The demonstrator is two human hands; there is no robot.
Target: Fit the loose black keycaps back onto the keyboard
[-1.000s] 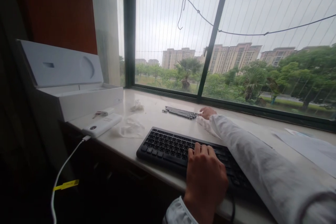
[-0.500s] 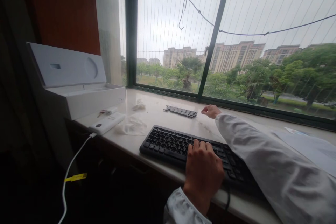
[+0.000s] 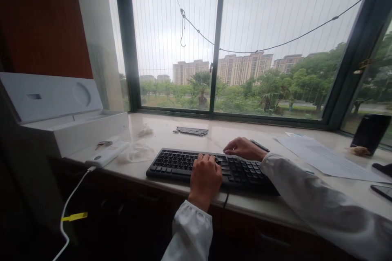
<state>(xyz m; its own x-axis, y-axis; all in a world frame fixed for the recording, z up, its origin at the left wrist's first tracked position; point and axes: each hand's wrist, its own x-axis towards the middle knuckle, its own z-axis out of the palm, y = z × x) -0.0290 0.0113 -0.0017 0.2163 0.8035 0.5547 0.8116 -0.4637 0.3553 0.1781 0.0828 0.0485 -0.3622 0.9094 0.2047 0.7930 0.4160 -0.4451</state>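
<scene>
Head camera view: a left hand [image 3: 206, 174], its white sleeve reaching up from below, rests on a black keyboard [image 3: 176, 161] with its fingers bent and close together; their tips are hidden, so whether they grip a key cannot be told. The keyboard lies along the front edge of a pale counter [image 3: 171, 187]. Right hand [image 3: 241, 148], just behind the keyboard's back edge, has curled fingers; whether they pinch anything cannot be told. To the left, a white cable [image 3: 67, 200] with a yellow tag [image 3: 74, 216] runs to a flat white device [image 3: 107, 154], beside crumpled clear plastic [image 3: 136, 153] and an open white box [image 3: 92, 128]. Papers [image 3: 318, 155] lie to the right. Farther back, thin dark strips [image 3: 191, 131] sit together near a window [image 3: 174, 28], with trees and tall buildings outside.
</scene>
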